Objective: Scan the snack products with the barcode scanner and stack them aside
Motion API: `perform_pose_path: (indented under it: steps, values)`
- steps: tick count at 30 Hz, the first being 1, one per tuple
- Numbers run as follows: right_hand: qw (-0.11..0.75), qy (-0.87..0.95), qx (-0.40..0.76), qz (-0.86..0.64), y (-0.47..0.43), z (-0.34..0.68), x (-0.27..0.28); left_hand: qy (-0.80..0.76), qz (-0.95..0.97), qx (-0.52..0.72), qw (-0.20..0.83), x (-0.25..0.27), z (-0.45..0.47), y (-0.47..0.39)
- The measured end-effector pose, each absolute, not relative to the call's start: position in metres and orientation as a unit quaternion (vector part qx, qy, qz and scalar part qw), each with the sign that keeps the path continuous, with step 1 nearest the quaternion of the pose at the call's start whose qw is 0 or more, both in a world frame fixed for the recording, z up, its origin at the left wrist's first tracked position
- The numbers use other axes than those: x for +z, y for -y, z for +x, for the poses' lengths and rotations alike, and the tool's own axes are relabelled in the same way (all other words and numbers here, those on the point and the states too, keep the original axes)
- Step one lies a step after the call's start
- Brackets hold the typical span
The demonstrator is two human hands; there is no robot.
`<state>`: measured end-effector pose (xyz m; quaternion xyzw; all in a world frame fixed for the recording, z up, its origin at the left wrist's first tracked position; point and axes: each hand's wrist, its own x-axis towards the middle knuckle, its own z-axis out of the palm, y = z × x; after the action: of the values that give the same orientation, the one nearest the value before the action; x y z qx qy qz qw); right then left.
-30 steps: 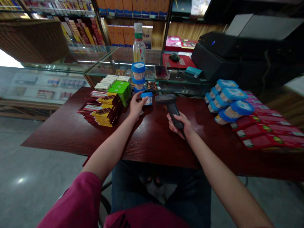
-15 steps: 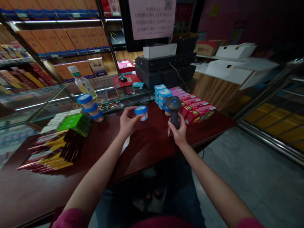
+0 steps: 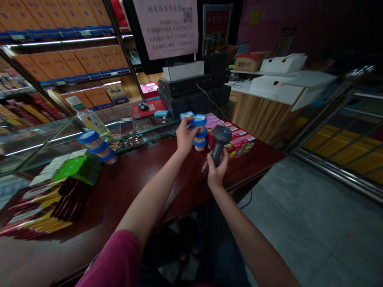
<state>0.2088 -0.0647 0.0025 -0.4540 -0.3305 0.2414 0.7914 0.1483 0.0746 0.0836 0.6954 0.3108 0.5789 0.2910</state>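
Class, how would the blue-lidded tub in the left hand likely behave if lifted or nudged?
The blue-lidded tub is probably easy to lift one-handed, as the left hand alone grips it. Nudged sideways, it might slip or topple, because the tubs below form a narrow stack. Tipped over, it would likely roll, since its lid is round.

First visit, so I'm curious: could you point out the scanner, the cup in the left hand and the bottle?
Scanner [image 3: 220, 145], head view: upper part of its handle.
Cup [image 3: 200, 120], head view: its blue lid.
Bottle [image 3: 92, 120], head view: its body.
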Motion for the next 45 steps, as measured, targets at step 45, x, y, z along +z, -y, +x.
perform_pose_path:
  steps: [45]
  values:
    - [0.494,0.544,0.591,-0.331,-0.011,0.024,0.009,-0.554,0.484,0.677,0.038,-0.004,-0.196,-0.079]
